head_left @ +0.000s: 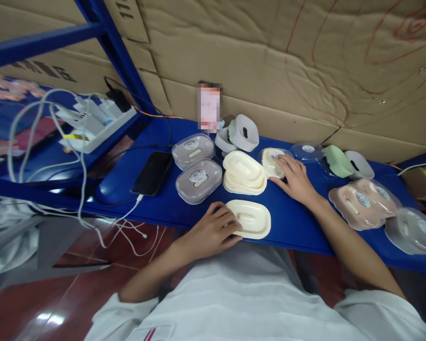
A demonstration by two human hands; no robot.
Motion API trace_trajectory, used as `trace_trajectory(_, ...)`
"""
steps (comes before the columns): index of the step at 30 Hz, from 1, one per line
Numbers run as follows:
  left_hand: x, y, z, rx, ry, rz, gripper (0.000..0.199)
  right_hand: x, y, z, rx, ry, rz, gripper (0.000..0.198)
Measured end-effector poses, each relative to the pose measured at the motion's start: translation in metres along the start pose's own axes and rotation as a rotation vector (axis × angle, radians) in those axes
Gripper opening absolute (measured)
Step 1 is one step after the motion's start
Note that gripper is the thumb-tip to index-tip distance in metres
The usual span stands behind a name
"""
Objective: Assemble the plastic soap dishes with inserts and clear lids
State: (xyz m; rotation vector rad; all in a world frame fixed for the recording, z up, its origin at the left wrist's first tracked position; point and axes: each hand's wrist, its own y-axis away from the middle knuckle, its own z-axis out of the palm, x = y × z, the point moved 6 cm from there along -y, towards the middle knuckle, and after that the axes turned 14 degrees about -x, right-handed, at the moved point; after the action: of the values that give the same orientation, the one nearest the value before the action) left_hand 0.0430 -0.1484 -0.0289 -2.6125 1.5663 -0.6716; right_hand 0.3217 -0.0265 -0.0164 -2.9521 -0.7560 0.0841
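Left hand (213,226): fingers curled, resting on the left end of a cream oval tray (250,218) that lies alone at the near edge of the blue shelf (291,222); it steadies the tray rather than lifting it. Right hand (294,176): fingers spread flat, palm down, pressing on a cream lidded case (270,161) farther back on the shelf; it grips nothing. Between the two hands, just left of the right hand: a stack of cream oval trays (244,173), nested and touching the lidded case. Left of the stack: two clear-lidded grey cases (196,166), one behind the other, each bearing a round label. Farther left: a black phone (152,173), face up, with a white cable at its near end. Far side, against the cardboard wall (287,57): white plastic housings (239,133). Right of the right hand: a clear lid (308,151), a pale green piece (337,161), a white piece (359,165). Far right: pink lidded cases (362,201) side by side, then a clear lidded case (413,230) at the shelf's near edge. Far left: a white power strip (95,124) with plugs and looping white cables.
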Motion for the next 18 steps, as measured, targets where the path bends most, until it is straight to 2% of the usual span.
trace_trajectory(5, -0.005, 0.008, -0.005, -0.031, 0.03, -0.019, 0.008, 0.008, 0.003, -0.006, -0.003, -0.05, 0.02, 0.057)
trace_trajectory(12, -0.012, 0.011, -0.016, 0.03, 0.05, -0.046, 0.01, 0.026, 0.009, -0.006, -0.057, -0.218, -0.025, 0.065)
trace_trajectory(15, -0.014, 0.01, -0.015, 0.04, 0.05, -0.048, 0.01, 0.019, 0.011, -0.019, -0.023, -0.249, -0.001, 0.059)
trace_trajectory(18, -0.017, 0.012, -0.011, 0.049, 0.038, -0.063, 0.017, 0.0, 0.02, -0.034, 0.015, -0.229, 0.02, 0.05)
